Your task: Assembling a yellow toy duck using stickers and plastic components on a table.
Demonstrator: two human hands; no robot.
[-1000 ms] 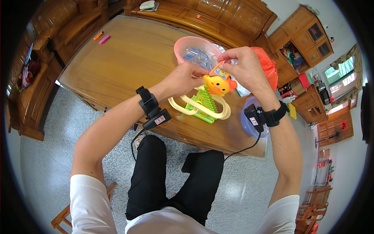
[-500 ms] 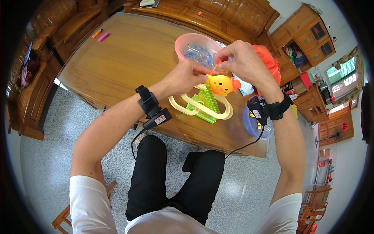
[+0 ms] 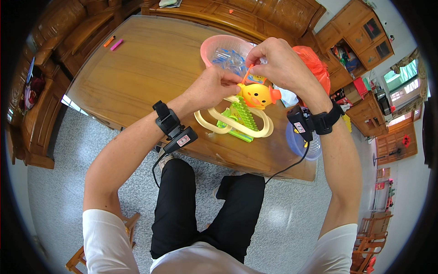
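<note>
A yellow duck-head toy (image 3: 256, 95) with an orange hat and beak sits atop a green stepped piece (image 3: 242, 116). Cream curved track rails (image 3: 214, 129) loop around this green part on the table. Between my hands a thin orange stick (image 3: 247, 74) rises from behind the duck head. The fingertips of my right hand (image 3: 278, 64) pinch the stick's upper end. My left hand (image 3: 213, 86) is closed at the stick's lower end, beside the duck head; its fingertips partly hide what they grip there.
Beyond my hands stands a pink basin (image 3: 207, 48) holding clear and blue plastic pieces. A red plastic bag (image 3: 315, 66) lies to the right, and a blue-purple basin (image 3: 296, 144) sits near the table's right edge. Orange (image 3: 109, 41) and magenta (image 3: 117, 44) markers lie far left.
The view has shifted slightly. My right hand has risen a little with the stick's upper end, and the stick stands steeper. Both hands keep their grip beside the duck head.
</note>
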